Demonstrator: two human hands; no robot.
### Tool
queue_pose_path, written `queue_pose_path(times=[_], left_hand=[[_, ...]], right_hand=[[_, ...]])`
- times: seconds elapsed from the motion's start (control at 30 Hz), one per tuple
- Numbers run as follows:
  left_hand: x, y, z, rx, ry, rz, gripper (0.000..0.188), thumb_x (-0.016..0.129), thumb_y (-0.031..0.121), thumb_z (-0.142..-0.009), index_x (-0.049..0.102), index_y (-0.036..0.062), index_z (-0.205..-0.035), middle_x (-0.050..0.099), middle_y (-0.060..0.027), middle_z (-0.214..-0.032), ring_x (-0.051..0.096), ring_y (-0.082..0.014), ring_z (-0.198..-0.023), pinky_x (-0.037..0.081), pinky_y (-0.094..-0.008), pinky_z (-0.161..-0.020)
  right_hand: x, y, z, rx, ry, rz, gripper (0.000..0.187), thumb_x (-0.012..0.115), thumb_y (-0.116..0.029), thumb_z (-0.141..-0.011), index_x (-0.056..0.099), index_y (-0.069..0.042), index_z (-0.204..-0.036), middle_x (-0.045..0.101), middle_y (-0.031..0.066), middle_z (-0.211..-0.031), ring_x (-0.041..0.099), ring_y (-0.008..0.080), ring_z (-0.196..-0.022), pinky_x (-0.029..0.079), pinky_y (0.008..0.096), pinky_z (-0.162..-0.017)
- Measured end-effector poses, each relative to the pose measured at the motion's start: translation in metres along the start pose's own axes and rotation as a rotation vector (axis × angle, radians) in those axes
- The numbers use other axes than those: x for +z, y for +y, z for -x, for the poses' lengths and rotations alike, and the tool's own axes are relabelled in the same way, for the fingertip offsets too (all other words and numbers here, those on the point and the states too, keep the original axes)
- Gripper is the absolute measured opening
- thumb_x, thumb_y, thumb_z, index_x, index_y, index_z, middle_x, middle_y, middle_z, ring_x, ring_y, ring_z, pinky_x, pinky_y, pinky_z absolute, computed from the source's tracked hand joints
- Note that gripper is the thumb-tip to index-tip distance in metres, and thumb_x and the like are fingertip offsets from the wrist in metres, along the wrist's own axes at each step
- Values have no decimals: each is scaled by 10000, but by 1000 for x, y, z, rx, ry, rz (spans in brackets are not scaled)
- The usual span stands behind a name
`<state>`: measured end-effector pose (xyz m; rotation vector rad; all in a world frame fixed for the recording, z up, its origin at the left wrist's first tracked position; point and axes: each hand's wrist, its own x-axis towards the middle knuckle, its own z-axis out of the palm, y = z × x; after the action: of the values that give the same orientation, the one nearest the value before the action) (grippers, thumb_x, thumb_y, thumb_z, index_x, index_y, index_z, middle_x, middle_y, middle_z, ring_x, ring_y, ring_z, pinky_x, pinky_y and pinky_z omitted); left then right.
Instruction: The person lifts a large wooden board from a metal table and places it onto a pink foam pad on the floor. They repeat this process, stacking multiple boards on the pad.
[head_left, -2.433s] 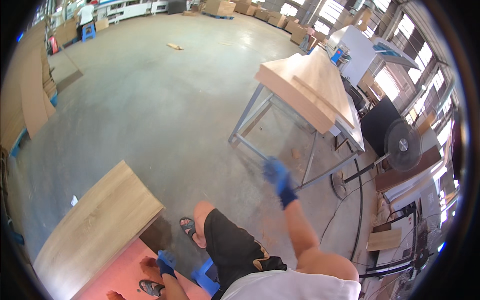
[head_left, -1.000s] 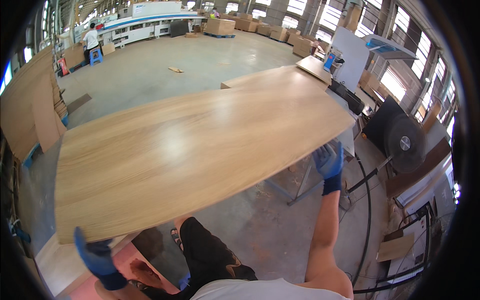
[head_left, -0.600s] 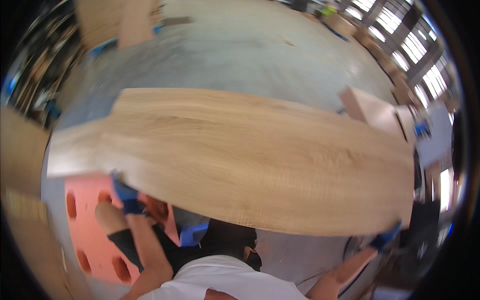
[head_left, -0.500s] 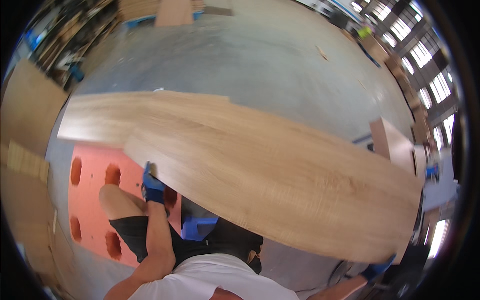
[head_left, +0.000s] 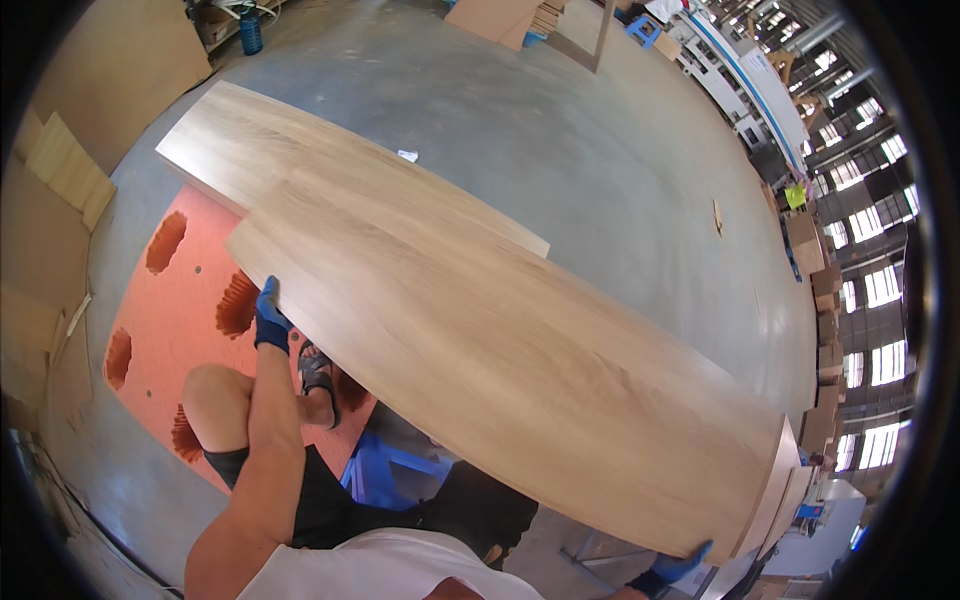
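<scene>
A long wood-grain board (head_left: 480,350) slants across the view from upper left to lower right. My left hand (head_left: 271,318) grips its near edge close to the left end, thumb at the edge and the other fingers mostly hidden. At the lower right, my right hand (head_left: 676,570) is closed on the near corner of the same board, partly hidden by it. A second wood-grain board (head_left: 225,135) lies at the far left, overlapped by the held one.
An orange panel (head_left: 160,310) with scalloped holes lies under the boards, my sandalled foot on it. A blue plastic stool (head_left: 385,475) is beneath me. Sheets (head_left: 120,70) lean at the left. A white machine (head_left: 740,80) and cardboard boxes (head_left: 825,370) line the right.
My view has turned, so the boards slant more steeply, their right end lower in the picture. Both hands have stayed at the held board's edge.
</scene>
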<state>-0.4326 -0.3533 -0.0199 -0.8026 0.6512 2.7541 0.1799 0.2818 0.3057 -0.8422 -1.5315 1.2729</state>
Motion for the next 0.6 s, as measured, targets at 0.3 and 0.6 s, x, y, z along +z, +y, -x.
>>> queue_pose_path(times=[0.3, 0.6], left_hand=[[16, 54, -71, 119, 91, -147, 322, 508, 283, -896, 528, 65, -1132, 581, -76, -1151, 557, -228, -1047, 442, -367, -933], [2, 13, -138, -85, 488, -744, 542, 599, 456, -809, 493, 118, -1219, 495, -113, -1249, 492, -274, -1116, 420, -465, -864]], right_hand=[[314, 121, 25, 602, -153, -633, 380, 576, -208, -862, 505, -39, -1196, 554, 110, -1194, 521, 248, -1095, 413, 423, -949], [400, 331, 96, 1329, -129, -235, 519, 587, -379, -840, 430, -94, -1244, 502, 151, -1245, 519, 308, -1092, 446, 460, -884]])
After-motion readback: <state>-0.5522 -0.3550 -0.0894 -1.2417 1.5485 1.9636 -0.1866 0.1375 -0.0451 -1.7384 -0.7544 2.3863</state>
